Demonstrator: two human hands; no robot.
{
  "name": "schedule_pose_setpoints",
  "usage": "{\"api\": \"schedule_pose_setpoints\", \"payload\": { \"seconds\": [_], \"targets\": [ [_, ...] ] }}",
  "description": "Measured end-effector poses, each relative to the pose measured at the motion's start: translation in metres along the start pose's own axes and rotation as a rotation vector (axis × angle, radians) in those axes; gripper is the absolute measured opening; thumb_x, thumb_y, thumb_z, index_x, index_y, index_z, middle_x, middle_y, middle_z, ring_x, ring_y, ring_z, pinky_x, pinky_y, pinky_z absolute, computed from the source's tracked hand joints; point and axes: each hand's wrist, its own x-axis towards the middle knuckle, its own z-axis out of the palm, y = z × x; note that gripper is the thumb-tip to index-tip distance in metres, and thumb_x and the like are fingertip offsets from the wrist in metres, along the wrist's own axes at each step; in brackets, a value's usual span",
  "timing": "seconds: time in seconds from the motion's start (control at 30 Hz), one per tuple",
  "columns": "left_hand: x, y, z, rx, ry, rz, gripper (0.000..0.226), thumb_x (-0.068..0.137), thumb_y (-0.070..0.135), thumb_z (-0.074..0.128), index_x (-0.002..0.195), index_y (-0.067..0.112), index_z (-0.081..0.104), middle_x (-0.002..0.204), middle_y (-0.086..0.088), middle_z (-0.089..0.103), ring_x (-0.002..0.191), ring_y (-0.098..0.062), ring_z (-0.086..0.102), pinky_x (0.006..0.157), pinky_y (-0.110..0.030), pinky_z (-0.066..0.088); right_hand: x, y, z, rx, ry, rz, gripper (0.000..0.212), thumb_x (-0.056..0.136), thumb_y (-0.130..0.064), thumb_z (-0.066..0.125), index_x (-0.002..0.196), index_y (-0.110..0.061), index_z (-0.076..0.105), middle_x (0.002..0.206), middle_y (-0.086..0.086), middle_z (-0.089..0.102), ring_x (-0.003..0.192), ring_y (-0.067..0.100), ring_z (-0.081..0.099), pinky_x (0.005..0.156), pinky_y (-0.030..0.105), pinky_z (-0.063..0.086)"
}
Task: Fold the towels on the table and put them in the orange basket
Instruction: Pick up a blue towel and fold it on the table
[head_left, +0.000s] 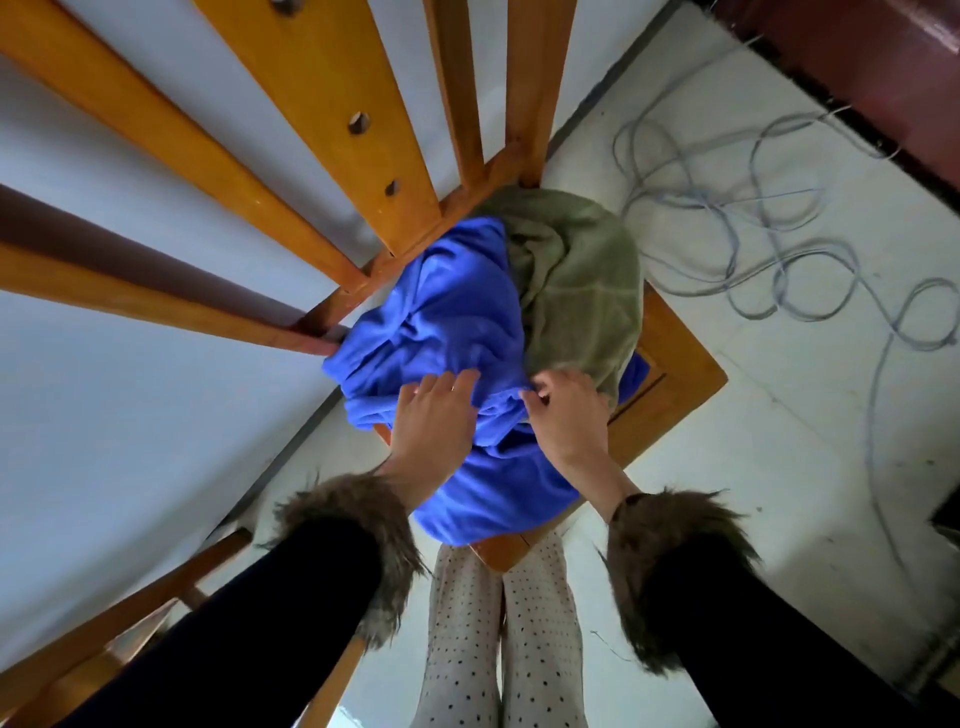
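Head view, looking straight down. Two towels are heaped on a small wooden table that sits against a slatted wooden frame. No orange basket in view.

Blue towel: crumpled, many folds, covers the near and left part of the table, and one lobe hangs over the near corner toward us. Green towel: bunched, faint grid lines in the weave, sits at the far-right side, overlapping the blue one's right edge. A sliver of blue shows under it at the right edge.

Key relation: both hands sit at the near edge of the heap, and the seam between blue and green runs away from us, starting right at the right hand. So the green towel is the right hand's, lying up and right of it; the blue lies under and ahead of the left.

Left hand: fingers straight, flat on the blue towel, pressing or resting, not gripping. Right hand: fingers curled, fingertips bunching cloth at the seam. We can't tell for sure which towel it pinches; we read it as blue.

Our read: nothing folded yet, we're at the separating step. Risk: lifting one towel drags the other off the table.

Loose cable is coiled on the floor to the right, well apart.
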Motion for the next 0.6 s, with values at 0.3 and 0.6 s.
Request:
{"api": "schedule_pose_setpoints", "payload": {
  "seconds": [0.3,0.6],
  "targets": [
    [-0.045,-0.004,-0.043,-0.349,0.019,-0.125,0.02,0.089,0.013,0.049,0.106,0.006,0.057,0.103,-0.01,0.064,0.098,-0.032,0.058,0.085,-0.039,0.039,-0.056,-0.032,-0.039,0.299,-0.115,-0.058,0.015,0.093,-0.021,0.051,0.1,-0.01,0.059,0.09,0.006,0.068,0.089,0.027,0.062,0.08,0.037,0.045],
    [-0.111,-0.016,-0.165,-0.571,0.268,-0.245,0.023,0.086,0.008,0.053,0.109,0.011,0.055,0.094,-0.012,0.066,0.083,-0.036,0.06,0.066,-0.03,0.036,-0.097,-0.104,-0.145,0.308,-0.15,-0.36,0.011,0.091,-0.016,0.056,0.094,-0.007,0.061,0.081,0.003,0.063,0.074,0.015,0.055,0.064,0.017,0.034]
  ]
}}
